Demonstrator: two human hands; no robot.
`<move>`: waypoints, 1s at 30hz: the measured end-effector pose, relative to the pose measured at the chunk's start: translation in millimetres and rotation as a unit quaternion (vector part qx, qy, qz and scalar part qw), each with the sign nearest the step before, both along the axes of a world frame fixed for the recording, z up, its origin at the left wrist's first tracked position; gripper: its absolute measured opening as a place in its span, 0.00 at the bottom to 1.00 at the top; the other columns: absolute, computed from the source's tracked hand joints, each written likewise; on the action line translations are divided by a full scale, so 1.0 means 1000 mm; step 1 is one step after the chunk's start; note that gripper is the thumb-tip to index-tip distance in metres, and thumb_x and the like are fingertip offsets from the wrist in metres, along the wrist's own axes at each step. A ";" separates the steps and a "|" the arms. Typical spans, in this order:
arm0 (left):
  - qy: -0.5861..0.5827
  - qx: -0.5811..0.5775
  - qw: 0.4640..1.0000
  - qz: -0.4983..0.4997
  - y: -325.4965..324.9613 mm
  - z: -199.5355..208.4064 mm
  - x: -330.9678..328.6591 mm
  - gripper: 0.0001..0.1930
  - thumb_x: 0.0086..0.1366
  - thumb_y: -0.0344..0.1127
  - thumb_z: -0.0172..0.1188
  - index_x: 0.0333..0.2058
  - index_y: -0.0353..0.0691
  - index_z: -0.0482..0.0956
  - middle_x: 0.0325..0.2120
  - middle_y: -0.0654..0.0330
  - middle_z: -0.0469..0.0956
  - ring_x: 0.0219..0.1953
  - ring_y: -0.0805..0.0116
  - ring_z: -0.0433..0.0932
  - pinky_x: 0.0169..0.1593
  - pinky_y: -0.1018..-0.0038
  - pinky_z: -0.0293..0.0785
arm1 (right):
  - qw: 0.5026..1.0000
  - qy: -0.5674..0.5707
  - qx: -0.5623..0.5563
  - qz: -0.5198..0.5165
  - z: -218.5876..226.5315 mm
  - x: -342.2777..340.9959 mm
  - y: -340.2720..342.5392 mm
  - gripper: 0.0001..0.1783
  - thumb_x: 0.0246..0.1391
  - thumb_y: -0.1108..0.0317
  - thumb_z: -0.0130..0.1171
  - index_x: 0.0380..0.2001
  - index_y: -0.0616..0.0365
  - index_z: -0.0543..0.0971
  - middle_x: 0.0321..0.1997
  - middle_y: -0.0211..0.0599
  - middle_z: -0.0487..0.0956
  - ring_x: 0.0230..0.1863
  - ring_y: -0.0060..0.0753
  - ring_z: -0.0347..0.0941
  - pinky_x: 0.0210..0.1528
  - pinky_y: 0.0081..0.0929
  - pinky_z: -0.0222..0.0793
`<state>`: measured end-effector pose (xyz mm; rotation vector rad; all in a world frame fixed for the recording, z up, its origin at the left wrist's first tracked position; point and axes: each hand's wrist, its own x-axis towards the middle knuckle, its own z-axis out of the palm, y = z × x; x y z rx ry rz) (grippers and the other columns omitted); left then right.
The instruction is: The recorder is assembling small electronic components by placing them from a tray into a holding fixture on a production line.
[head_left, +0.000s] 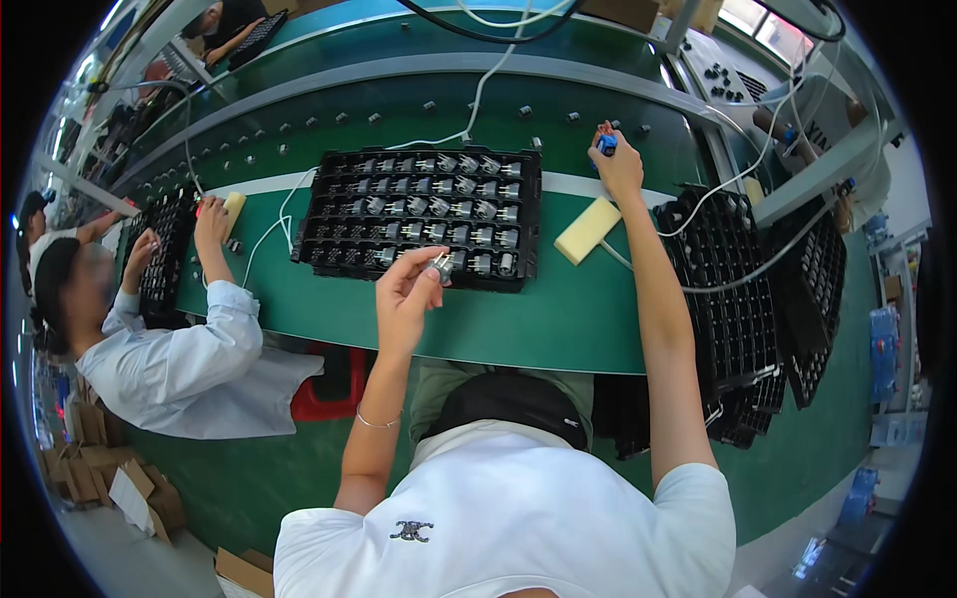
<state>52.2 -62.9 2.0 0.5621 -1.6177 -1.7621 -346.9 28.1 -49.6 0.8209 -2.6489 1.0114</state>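
two hands at work: grey part by the tray, blue object off to the right

the left hand [407,289] has its grip closed on a small grey part [444,267], pinched between thumb and fingers with metal pins showing. it sits at the near edge of a black tray [532,214]; whether part and tray touch, i cannot tell. the tray lies on the green bench [588,329], with similar grey parts set in five rows, more thickly toward the right.

the right hand [623,169] is raised beyond the tray's far right corner, its grip closed around a blue object [606,146], partly hidden by the fingers. a pale yellow block [587,231] lies between the tray and the right forearm.

more small parts [573,118] stand spaced out in a line past the tray. stacked black trays [720,299] lean at the right. on the left, a co-worker [189,359] in a light shirt sits at another black tray [164,249].
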 end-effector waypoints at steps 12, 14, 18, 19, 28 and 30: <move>0.057 0.065 0.996 -0.026 0.010 0.007 -0.026 0.11 0.57 0.21 0.64 0.38 0.33 0.73 0.31 0.62 0.77 0.29 0.81 0.74 0.33 0.85 0.70 | 0.955 -0.136 -0.201 0.169 0.057 0.059 0.004 0.22 0.52 0.60 0.61 0.48 0.59 0.76 0.27 0.37 0.79 0.30 0.30 0.77 0.38 0.25 0.73; 0.074 0.038 0.996 -0.035 0.013 0.011 -0.035 0.11 0.57 0.22 0.65 0.37 0.33 0.72 0.30 0.62 0.78 0.30 0.82 0.74 0.34 0.85 0.71 | 0.862 -0.337 -0.286 0.247 0.086 0.123 0.022 0.21 0.53 0.63 0.61 0.49 0.61 0.75 0.29 0.30 0.77 0.29 0.19 0.74 0.35 0.15 0.70; 0.090 0.054 0.991 -0.082 0.026 0.019 -0.054 0.11 0.56 0.22 0.66 0.36 0.34 0.72 0.29 0.64 0.77 0.29 0.83 0.74 0.36 0.86 0.71 | 0.812 -0.411 -0.297 0.288 0.099 0.195 0.061 0.24 0.53 0.64 0.63 0.52 0.60 0.72 0.36 0.30 0.78 0.27 0.14 0.74 0.20 0.12 0.64; 0.091 0.043 0.991 -0.090 0.029 0.019 -0.056 0.11 0.57 0.23 0.66 0.35 0.34 0.72 0.29 0.65 0.77 0.29 0.84 0.73 0.35 0.86 0.71 | 0.814 -0.411 -0.297 0.283 0.098 0.203 0.063 0.24 0.53 0.64 0.63 0.52 0.60 0.72 0.36 0.30 0.78 0.27 0.14 0.74 0.20 0.12 0.64; 0.085 0.072 0.982 -0.151 0.032 0.009 -0.061 0.13 0.56 0.25 0.69 0.34 0.36 0.71 0.28 0.66 0.74 0.30 0.83 0.73 0.34 0.85 0.71 | 0.732 -0.522 -0.317 0.300 0.080 0.206 0.074 0.25 0.53 0.63 0.64 0.52 0.60 0.71 0.38 0.31 0.78 0.27 0.13 0.72 0.22 0.09 0.64; 0.083 0.050 0.982 -0.163 0.031 0.005 -0.061 0.14 0.56 0.27 0.69 0.33 0.38 0.70 0.28 0.66 0.74 0.29 0.84 0.72 0.32 0.86 0.70 | 0.690 -0.570 -0.314 0.316 0.075 0.207 0.074 0.28 0.54 0.63 0.64 0.54 0.61 0.68 0.43 0.33 0.77 0.29 0.13 0.72 0.23 0.09 0.65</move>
